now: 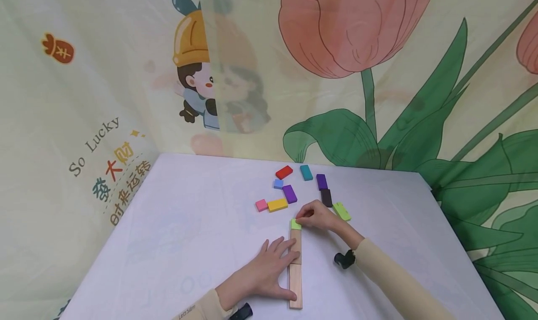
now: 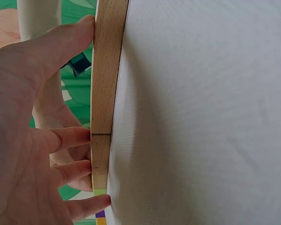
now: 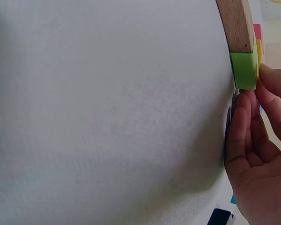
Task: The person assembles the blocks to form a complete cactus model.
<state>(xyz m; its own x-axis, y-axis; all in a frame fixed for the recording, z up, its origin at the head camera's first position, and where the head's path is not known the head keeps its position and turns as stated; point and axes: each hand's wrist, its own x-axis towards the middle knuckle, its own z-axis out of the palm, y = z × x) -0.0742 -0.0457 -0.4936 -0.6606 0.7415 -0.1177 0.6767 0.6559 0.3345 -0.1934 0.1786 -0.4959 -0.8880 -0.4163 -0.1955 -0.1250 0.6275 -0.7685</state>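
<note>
Two light wooden blocks (image 1: pixel 296 282) lie end to end in a straight row on the white table. A short light-green block (image 1: pixel 296 224) sits against the row's far end. My left hand (image 1: pixel 269 273) is spread beside the row, its thumb at the near block and its fingertips at the wood further along. At the green block's far end, my right hand (image 1: pixel 319 216) pinches it with thumb and forefinger. The right wrist view shows that thumb and forefinger (image 3: pixel 267 93) at the block's upper edge, with the other fingers bent beneath.
Beyond the row lie loose coloured blocks: pink (image 1: pixel 261 205), yellow (image 1: pixel 278 205), purple (image 1: pixel 290 194), blue (image 1: pixel 278 184), red (image 1: pixel 284 172) and teal (image 1: pixel 306 172). Another purple block (image 1: pixel 322 181), a black block (image 1: pixel 326 198) and a longer green block (image 1: pixel 342 211) lie near the right hand.
</note>
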